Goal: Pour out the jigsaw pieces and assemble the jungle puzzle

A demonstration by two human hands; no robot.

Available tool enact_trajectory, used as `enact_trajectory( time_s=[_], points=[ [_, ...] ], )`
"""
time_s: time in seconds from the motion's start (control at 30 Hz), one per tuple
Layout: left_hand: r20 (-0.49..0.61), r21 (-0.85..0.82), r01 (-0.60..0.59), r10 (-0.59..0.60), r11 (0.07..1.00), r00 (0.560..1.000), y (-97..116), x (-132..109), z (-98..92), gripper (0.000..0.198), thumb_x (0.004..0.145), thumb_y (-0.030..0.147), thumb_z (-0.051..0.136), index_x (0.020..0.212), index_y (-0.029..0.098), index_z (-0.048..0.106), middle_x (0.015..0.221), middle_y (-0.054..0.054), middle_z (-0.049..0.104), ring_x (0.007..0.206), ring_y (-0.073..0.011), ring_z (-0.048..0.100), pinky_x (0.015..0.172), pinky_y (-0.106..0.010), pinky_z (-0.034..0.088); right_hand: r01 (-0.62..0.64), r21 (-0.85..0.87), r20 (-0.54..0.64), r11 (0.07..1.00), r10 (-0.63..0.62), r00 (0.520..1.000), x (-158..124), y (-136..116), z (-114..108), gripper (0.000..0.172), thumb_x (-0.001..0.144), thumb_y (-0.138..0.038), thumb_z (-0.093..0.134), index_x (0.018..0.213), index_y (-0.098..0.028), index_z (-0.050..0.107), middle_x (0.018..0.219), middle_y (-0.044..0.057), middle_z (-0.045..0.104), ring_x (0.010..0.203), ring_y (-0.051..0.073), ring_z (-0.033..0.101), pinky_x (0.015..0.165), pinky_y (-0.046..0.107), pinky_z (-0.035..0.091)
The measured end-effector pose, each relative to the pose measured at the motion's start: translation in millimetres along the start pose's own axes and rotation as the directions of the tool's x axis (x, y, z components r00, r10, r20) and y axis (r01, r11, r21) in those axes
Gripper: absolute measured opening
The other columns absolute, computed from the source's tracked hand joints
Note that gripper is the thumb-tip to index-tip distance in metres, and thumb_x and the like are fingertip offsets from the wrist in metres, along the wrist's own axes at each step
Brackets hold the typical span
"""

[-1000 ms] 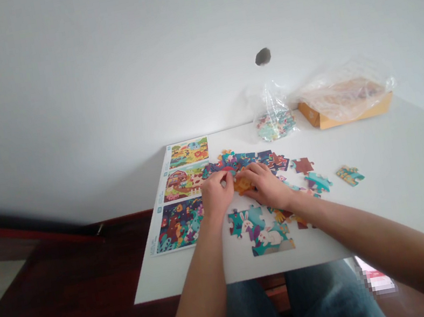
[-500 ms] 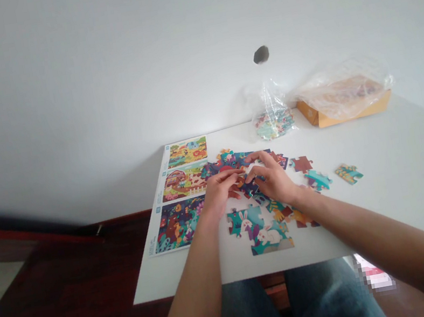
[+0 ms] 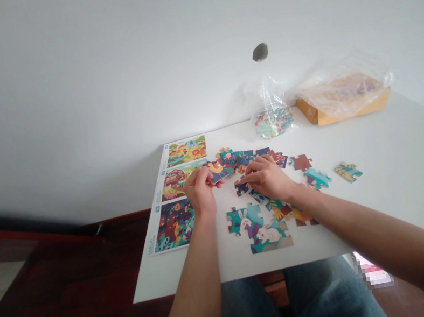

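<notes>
Reaching forward, left hand pinching blue puzzle piece, right hand palm-down at dark piece, grip unclear

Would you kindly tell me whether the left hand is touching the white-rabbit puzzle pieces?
No, the white-rabbit puzzle pieces lie on the table, apart from the left hand, which holds a dark blue piece.

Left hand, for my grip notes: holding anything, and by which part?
The left hand holds a dark-blue puzzle piece by its left side.

White table against pale wall (dark hole in it); dark reddish floor.
</notes>
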State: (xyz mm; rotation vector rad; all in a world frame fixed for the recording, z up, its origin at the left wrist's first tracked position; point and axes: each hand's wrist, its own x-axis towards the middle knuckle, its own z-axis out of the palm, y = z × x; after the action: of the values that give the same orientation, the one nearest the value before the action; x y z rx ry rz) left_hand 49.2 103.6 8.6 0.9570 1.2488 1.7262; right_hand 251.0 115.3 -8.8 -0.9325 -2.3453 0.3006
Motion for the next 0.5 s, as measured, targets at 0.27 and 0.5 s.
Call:
enact_trajectory(
  time_s=[0.27,0.5],
  points=[
    [0.069,0.04,0.01,-0.013,0.999,0.998,3,-5,1.3,0.039,0.076,0.039,0.062,0.047,0.02,0.044,0.049,0.004,0.037,0.035,-0.0079,0.044,0.034,-0.023,0.034,-0.07,-0.026,0.022,0.997,0.071,0.997,0,-7,-6,0.045,0.083,-0.003,0.051,0.112,-0.027,0.075,0.107,0.008,0.07,0.102,0.025,0.056,0.097,0.044,0.035],
    [0.105,0.175,-0.08,0.062,0.981,0.993,0,-6,-0.3,0.045,0.08,0.038,0.057,0.043,0.021,0.037,0.047,0.001,0.035,0.039,-0.0085,0.037,0.039,-0.024,0.032,-0.03,0.102,-0.074,0.994,0.038,0.997,0,-10,-10,0.042,0.096,-0.017,0.045,0.136,-0.023,0.059,0.103,0.007,0.073,0.094,0.023,0.059,0.094,0.041,0.039]
  ],
)
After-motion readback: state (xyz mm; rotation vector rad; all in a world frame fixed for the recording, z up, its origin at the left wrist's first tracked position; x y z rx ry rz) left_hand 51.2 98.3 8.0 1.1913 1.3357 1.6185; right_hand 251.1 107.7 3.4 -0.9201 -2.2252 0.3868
